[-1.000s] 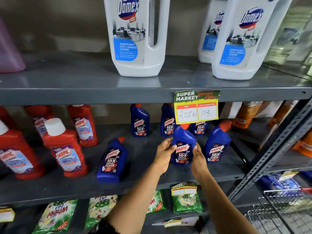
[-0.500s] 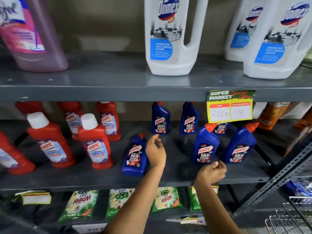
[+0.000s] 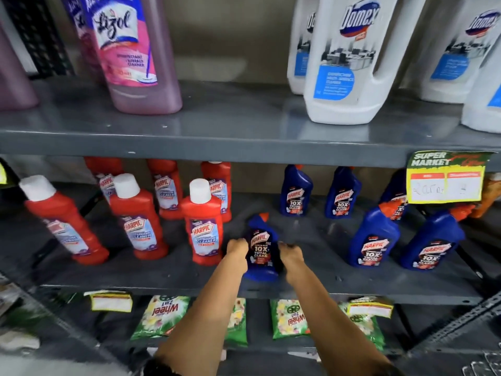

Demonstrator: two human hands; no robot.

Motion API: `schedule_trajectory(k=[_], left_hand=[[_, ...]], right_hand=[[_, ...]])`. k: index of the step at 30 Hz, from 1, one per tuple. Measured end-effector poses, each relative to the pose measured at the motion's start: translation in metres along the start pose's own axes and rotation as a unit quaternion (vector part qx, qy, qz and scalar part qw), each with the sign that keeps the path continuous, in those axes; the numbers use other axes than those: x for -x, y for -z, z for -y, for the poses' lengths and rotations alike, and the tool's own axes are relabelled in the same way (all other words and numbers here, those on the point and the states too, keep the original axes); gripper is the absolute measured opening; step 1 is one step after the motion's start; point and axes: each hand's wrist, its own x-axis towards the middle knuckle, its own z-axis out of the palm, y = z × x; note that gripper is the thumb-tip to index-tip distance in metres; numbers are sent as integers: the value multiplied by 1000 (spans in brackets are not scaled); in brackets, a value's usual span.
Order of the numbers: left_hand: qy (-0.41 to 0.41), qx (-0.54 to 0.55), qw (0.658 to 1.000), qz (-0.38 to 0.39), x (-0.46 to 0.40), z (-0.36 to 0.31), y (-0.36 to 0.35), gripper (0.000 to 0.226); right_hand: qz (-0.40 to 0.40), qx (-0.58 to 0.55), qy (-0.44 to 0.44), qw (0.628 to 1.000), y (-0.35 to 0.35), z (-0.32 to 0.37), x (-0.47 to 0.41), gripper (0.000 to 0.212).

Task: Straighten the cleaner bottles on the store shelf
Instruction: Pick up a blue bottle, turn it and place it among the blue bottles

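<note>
Between both hands' fingers point(image 3: 238, 244): blue Harpic bottle point(image 3: 261, 248), gripped.

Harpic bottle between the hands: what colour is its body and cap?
Dark blue bottle, orange-red cap; seen in the head view.

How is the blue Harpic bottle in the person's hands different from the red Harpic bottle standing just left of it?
The blue bottle has an angled orange spout; the red bottle has a straight white cap. The blue bottle's label reads 10X Total Clean, the red bottle's Bathroom Cleaner. The blue bottle is gripped between the left hand and right hand; the red bottle stands untouched. Both carry the Harpic name and share the middle shelf.
</note>
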Motion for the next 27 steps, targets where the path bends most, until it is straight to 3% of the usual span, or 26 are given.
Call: schedule_trajectory(k=[4,8,14,17,20,24,27], left_hand=[[24,38,999,32,-5,6,5,38],[44,194,977,71,1,25,4,32],[-81,299,923,228,32,30,15,42],[-128,302,891,314,47,28,23,57],[-144,295,876,354,56,29,25,70],[-150,296,873,356,64,24,20,62],[-152,296,873,356,66,18,12,55]], right_hand=[[49,-118,-5,992,5,-6,7,35],[100,-223,-16,969,17,-12,27,37],[205,-361,106,904,29,-19,54,48],[253,-378,167,875,37,-17,65,46],[271,-351,205,872,42,-12,75,65],[271,-344,211,874,48,-5,76,65],[261,-342,214,877,56,-2,68,54]])
